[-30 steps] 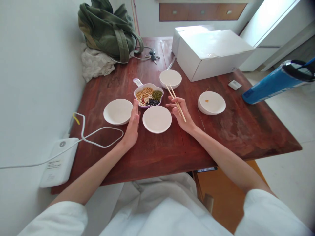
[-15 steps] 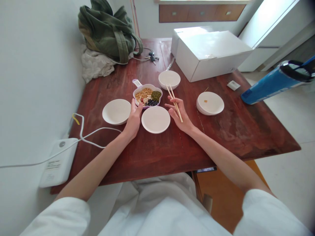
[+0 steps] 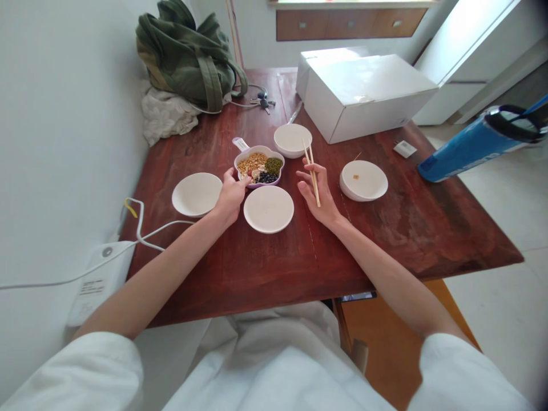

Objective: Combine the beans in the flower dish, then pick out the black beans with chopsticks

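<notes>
Lobed, purple-rimmed, plastic-looking dish [image 3: 269, 184] sits on the reddish-brown wooden table [image 3: 265, 268], among four round white bowls, just beyond the nearest bowl [image 3: 268, 210]. The left hand [image 3: 230, 200] holds the dish at its near-left edge, thumb at the rim, fingers along the outer side. The right hand [image 3: 320, 194] holds two slim, pale wooden chopsticks [image 3: 315, 185], tips slightly apart, clear of the dish. Dish looks light and fairly stiff; its rim probably gives a secure hold, as would the stubby, labelled handle [image 3: 241, 144] at its far left. Contents are loose, so a tilt could spill them: yellow beans [image 3: 254, 162], green beans [image 3: 274, 165], black beans [image 3: 266, 178], a few paler bits by the thumb. All look small, hard, probably slippery between sticks; best taken across the middle, lightly. Chopsticks look light and stiff, gripped toward the blunt end. Bowls likely rigid, maybe breakable.
</notes>
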Tool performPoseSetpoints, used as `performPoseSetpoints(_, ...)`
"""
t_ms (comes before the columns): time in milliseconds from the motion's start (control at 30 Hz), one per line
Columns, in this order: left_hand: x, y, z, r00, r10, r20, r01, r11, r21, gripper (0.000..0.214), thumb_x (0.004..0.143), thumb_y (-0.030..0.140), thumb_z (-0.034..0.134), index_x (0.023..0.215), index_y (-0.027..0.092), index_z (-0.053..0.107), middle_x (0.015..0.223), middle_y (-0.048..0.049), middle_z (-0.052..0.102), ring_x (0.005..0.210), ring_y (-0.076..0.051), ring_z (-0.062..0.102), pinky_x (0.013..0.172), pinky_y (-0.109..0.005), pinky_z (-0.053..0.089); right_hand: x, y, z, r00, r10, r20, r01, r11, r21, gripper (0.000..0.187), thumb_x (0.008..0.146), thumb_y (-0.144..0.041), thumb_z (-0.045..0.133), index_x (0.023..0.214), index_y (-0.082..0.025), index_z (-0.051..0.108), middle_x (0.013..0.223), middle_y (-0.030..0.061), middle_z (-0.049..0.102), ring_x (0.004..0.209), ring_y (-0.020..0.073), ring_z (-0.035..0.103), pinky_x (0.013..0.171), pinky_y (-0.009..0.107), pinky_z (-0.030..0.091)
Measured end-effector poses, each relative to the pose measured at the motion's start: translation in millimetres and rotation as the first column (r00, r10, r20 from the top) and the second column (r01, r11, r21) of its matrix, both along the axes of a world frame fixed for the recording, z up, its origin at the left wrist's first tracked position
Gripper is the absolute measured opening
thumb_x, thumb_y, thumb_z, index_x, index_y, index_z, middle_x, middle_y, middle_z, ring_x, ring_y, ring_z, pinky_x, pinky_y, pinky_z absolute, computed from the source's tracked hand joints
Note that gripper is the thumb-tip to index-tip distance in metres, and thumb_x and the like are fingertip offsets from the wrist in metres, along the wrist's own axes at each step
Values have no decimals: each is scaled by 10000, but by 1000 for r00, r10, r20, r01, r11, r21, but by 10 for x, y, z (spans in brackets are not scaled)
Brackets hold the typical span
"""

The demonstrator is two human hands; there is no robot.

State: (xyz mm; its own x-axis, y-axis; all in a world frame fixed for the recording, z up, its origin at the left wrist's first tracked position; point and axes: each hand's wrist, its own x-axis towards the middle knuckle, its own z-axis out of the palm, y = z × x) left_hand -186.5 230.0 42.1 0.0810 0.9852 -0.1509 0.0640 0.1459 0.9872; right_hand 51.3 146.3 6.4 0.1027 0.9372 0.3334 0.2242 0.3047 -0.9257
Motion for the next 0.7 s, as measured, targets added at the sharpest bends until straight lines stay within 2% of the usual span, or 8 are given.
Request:
performPoseSetpoints(200,20,106,-44,988,-1,-154,11,998,61,630,880,115,707,1479,163,518,1560,-167,642,1463,-288,602,1308,-484,421,-11,-21,10,1000,9,6,-9,1000,11,610,997,-745,609,1372,-320,385,1758,177,350,1458,294,617,1199,517,579)
performPoseSetpoints(400,5,219,-3,979,-66,-193,85,992,91,647,811,37,701,1429,173,568,1608,-146,624,1508,-270,576,1330,-442,394,-6,-23,14,1000,15,13,-15,1000,21,621,988,-760,614,1372,-323,398,1741,177,384,1460,304,616,1179,539,600)
performPoseSetpoints(500,16,248,36,978,-89,-186,100,994,47,637,807,52,714,1410,201,571,1504,-129,697,1396,-291,666,1232,-477,519,-4,-27,16,999,25,21,-25,999,21,615,996,-753,606,1380,-321,396,1741,178,380,1453,296,619,1178,532,601)
performPoseSetpoints(600,37,248,69,980,-108,-165,105,994,-25,626,811,78,720,1397,222,556,1357,-120,757,1107,-288,784,1029,-509,654,0,-30,19,999,35,27,-35,999,21,602,1005,-742,600,1383,-322,393,1743,174,374,1449,287,619,1182,528,595)
performPoseSetpoints(700,50,235,90,987,-100,-127,93,994,-59,615,795,71,712,1364,225,535,1408,-136,721,998,-270,798,926,-506,693,4,-31,24,999,35,29,-36,999,20,605,1002,-746,599,1384,-324,394,1737,177,380,1450,296,619,1188,541,589)
